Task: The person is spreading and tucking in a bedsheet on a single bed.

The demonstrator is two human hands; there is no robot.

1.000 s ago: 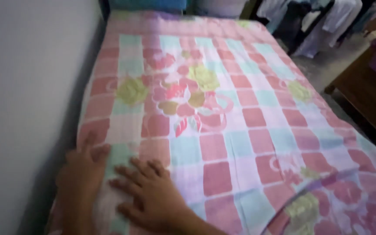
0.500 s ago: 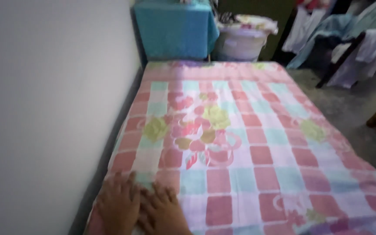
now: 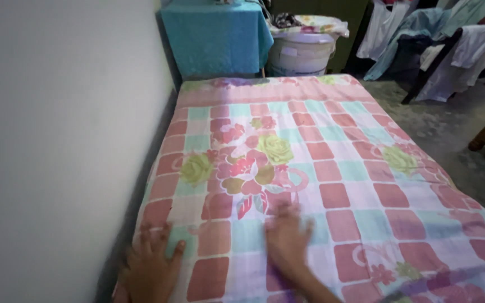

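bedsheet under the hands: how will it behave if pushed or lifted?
The sheet is probably floppy: faint creases run near its right edge. Pushed, it would likely bunch up instead of sliding whole, since both the left hand and right hand lie flat on it. It looks thin, so probably light.

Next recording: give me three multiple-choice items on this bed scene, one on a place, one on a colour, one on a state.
1. Where does the bed sheet lie relative to the wall?
A. the wall runs along its left edge
B. the wall runs along its right edge
C. far from any wall

2. What colour is the cloth over the stand beyond the bed?
A. red
B. turquoise
C. black

3. How do the left hand and right hand rest?
A. clenched around a pillow
B. raised in the air
C. flat on the sheet, apart

Answers: 1 A, the pale wall meets the sheet's left edge. 2 B, it is plainly turquoise. 3 C, both palms press down, a gap between them.
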